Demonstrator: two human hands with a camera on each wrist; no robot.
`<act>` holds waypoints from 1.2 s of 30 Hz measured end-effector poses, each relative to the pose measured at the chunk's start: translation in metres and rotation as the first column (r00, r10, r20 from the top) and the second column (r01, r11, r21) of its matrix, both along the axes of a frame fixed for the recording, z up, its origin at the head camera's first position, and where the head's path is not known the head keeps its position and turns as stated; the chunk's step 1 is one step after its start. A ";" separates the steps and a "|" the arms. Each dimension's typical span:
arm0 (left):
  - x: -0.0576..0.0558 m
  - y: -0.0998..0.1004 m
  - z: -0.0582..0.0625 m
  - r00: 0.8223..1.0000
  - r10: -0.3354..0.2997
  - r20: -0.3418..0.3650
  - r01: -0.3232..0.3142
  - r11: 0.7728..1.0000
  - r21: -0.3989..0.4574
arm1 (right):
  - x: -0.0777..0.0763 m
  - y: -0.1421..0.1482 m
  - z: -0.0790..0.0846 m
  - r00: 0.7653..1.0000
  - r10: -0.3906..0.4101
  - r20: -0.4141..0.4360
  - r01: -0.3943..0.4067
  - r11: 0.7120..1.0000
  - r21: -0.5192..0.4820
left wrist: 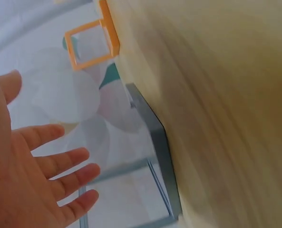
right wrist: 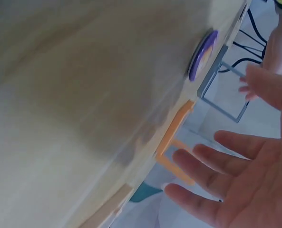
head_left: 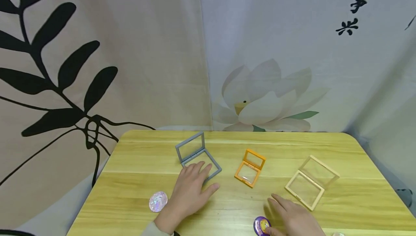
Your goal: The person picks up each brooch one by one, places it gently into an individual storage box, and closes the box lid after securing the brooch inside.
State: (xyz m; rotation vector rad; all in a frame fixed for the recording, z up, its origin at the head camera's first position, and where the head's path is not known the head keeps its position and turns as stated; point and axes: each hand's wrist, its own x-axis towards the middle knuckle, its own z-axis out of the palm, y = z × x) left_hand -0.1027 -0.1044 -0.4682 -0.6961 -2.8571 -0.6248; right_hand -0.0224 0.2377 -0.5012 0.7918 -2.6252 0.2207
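While a printed curtain [head_left: 156,48] stands behind the wooden desk [head_left: 123,178], the left grip [head_left: 193,191] is released, grey frame [head_left: 194,155] at its 12 o'clock; the right grip [head_left: 295,217], also released, has the purple badge [head_left: 261,226] at 9 o'clock.

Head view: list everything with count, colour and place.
Table: 1, yellow wood, lower centre
Grey case: 1, grey, table's back left
Orange case: 1, orange, back middle
Cream case: 1, cream, right
Shiny disc: 1, pinkish, front left
Badge: 1, purple, front, right of middle
Pale item: 1, whitish, bottom edge, cut off
Black item: 1, black, lower left corner
Backdrop: 1, pale, behind table
Printed leaves: several, black, backdrop's left
Printed flower: 1, white, lower middle
Printed characters: several, black, top right
Sleeve: 1, grey, bottom edge
Band: 1, black, beside sleeve
Left hand: 1, by grey case
Right hand: 1, beside badge
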 end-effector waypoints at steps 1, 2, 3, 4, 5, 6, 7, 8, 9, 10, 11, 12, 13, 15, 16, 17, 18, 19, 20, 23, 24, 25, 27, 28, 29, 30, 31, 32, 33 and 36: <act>-0.002 0.003 0.000 1.000 -0.007 -0.002 0.007 1.000 0.007 | -0.001 -0.002 -0.002 1.000 0.023 -0.007 -0.023 1.000 0.000; -0.005 0.006 -0.001 1.000 -0.013 -0.007 0.013 1.000 0.013 | -0.002 -0.003 -0.004 0.999 0.045 -0.014 -0.045 0.999 0.000; -0.008 0.009 -0.001 1.000 -0.019 -0.013 0.020 1.000 0.021 | -0.003 -0.004 -0.006 0.997 0.068 -0.022 -0.068 0.998 -0.001; -0.010 0.012 -0.001 1.000 -0.024 -0.016 0.024 0.999 0.027 | -0.003 -0.006 -0.008 0.996 0.089 -0.020 -0.090 0.996 -0.009; -0.012 0.015 -0.001 0.999 -0.030 -0.018 0.031 0.999 0.034 | -0.004 -0.007 -0.010 0.994 0.108 -0.026 -0.108 0.994 -0.019; -0.014 0.018 -0.001 0.999 -0.033 -0.016 0.034 0.999 0.039 | -0.004 -0.009 -0.012 0.993 0.118 -0.030 -0.119 0.993 -0.026; -0.016 0.021 0.000 0.999 -0.034 -0.010 0.035 0.999 0.040 | -0.005 -0.011 -0.013 0.992 0.125 -0.028 -0.126 0.991 -0.035; -0.017 0.024 0.001 0.999 -0.035 -0.001 0.035 0.999 0.039 | -0.005 -0.013 -0.015 0.991 0.130 -0.029 -0.131 0.991 -0.039; -0.019 0.027 0.002 0.999 -0.035 0.010 0.034 0.999 0.037 | -0.005 -0.014 -0.016 0.991 0.134 -0.026 -0.135 0.990 -0.044; -0.020 0.030 0.003 0.999 -0.035 0.025 0.034 0.999 0.035 | -0.005 -0.016 -0.017 0.991 0.135 -0.017 -0.135 0.990 -0.049; -0.021 0.034 0.003 0.998 -0.036 0.042 0.035 0.999 0.033 | -0.006 -0.017 -0.017 0.991 0.137 -0.013 -0.137 0.989 -0.050; -0.022 0.037 0.004 0.998 -0.038 0.058 0.036 0.999 0.030 | -0.006 -0.018 -0.017 0.990 0.138 -0.001 -0.138 0.989 -0.048; -0.023 0.040 0.004 0.997 -0.039 0.074 0.037 0.999 0.027 | -0.006 -0.019 -0.017 0.990 0.141 0.014 -0.141 0.989 -0.045; -0.026 0.046 0.004 0.993 -0.049 0.107 0.047 0.999 0.026 | -0.007 -0.019 -0.016 0.989 0.145 0.042 -0.143 0.989 -0.036; -0.027 0.049 0.004 0.991 -0.055 0.123 0.052 0.998 0.027 | -0.007 -0.019 -0.016 0.988 0.144 0.054 -0.143 0.989 -0.032; -0.028 0.052 0.004 0.989 -0.061 0.138 0.057 0.998 0.028 | -0.007 -0.019 -0.015 0.987 0.145 0.071 -0.143 0.989 -0.023; -0.030 0.055 0.004 0.986 -0.064 0.151 0.061 0.998 0.028 | -0.008 -0.019 -0.015 0.986 0.145 0.085 -0.144 0.989 -0.016; -0.031 0.058 0.004 0.984 -0.066 0.163 0.062 0.998 0.029 | -0.008 -0.019 -0.015 0.985 0.146 0.097 -0.146 0.989 -0.006; -0.032 0.061 0.003 0.983 -0.068 0.173 0.063 0.998 0.030 | -0.009 -0.019 -0.015 0.984 0.146 0.106 -0.147 0.989 0.000; -0.036 0.070 0.002 0.977 -0.061 0.206 0.057 0.998 0.024 | -0.009 -0.019 -0.014 0.978 0.164 0.131 -0.168 0.985 0.023; -0.037 0.073 0.001 0.974 -0.056 0.219 0.052 0.998 0.025 | -0.009 -0.019 -0.014 0.976 0.170 0.136 -0.175 0.984 0.027; -0.038 0.076 0.000 0.970 -0.050 0.236 0.044 0.999 0.028 | -0.009 -0.020 -0.013 0.975 0.174 0.141 -0.180 0.983 0.034; -0.040 0.082 -0.001 0.962 -0.035 0.272 0.026 0.999 0.036 | -0.010 -0.020 -0.013 0.972 0.182 0.151 -0.191 0.981 0.045; -0.041 0.085 -0.001 0.957 -0.026 0.289 0.014 0.999 0.042 | -0.010 -0.021 -0.012 0.971 0.184 0.150 -0.193 0.980 0.044; -0.042 0.087 -0.002 0.952 -0.015 0.306 0.000 0.999 0.049 | -0.010 -0.021 -0.012 0.971 0.186 0.151 -0.195 0.980 0.042; -0.043 0.089 -0.002 0.946 -0.005 0.324 -0.015 0.998 0.056 | -0.010 -0.021 -0.012 0.971 0.187 0.151 -0.195 0.980 0.040; -0.044 0.092 -0.003 0.940 0.003 0.342 -0.027 0.997 0.066 | -0.010 -0.021 -0.012 0.971 0.188 0.150 -0.196 0.980 0.039; -0.045 0.094 -0.003 0.935 0.009 0.355 -0.038 0.997 0.074 | -0.010 -0.021 -0.013 0.971 0.190 0.145 -0.197 0.980 0.035; -0.046 0.096 -0.004 0.930 0.015 0.367 -0.048 0.996 0.081 | -0.010 -0.021 -0.013 0.971 0.193 0.141 -0.199 0.980 0.030; -0.048 0.101 -0.007 0.918 0.024 0.397 -0.065 0.994 0.089 | -0.010 -0.020 -0.014 0.971 0.196 0.139 -0.201 0.979 0.025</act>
